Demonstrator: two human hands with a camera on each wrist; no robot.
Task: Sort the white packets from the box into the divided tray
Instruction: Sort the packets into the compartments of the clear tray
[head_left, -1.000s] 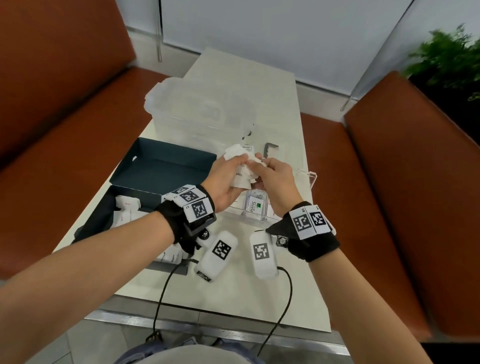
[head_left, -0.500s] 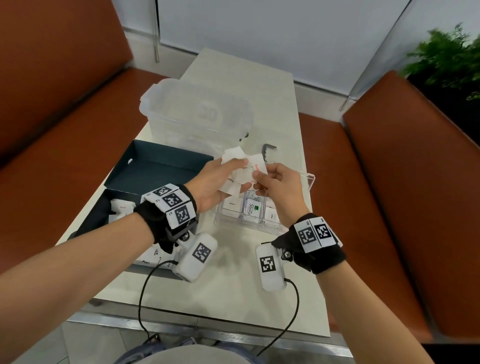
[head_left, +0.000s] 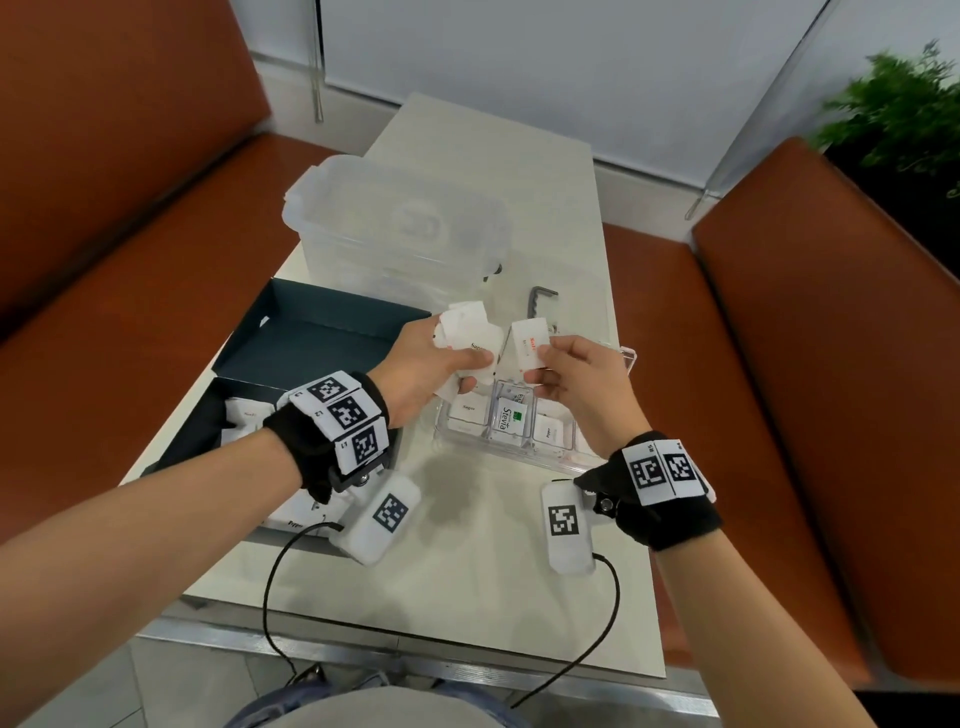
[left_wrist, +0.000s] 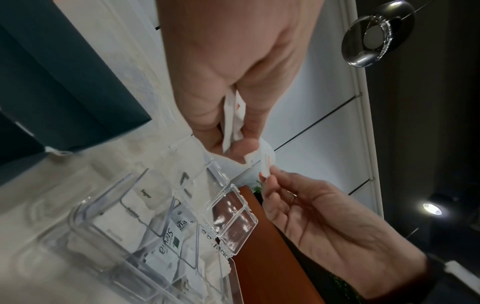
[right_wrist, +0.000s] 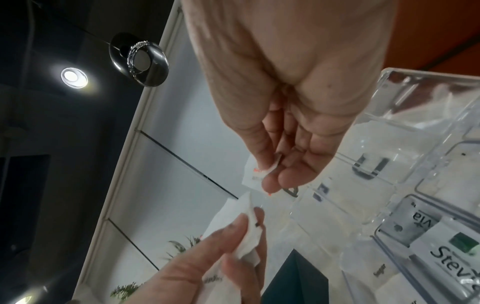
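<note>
Hands have parted: right hand (head_left: 576, 379) pinches one packet (head_left: 530, 343).

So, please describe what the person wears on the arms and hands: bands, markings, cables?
Both forearms are bare, no sleeves. Each wrist has a black strap: the left wrist strap, the right wrist strap. Both carry white panels with black square codes. A white coded module hangs under each, trailing a black cable.

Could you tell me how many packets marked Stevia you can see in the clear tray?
1 shows plainly: the Stevia packet stands in the middle section of the tray. Part of a second label appears behind it; others may be hidden.
</note>
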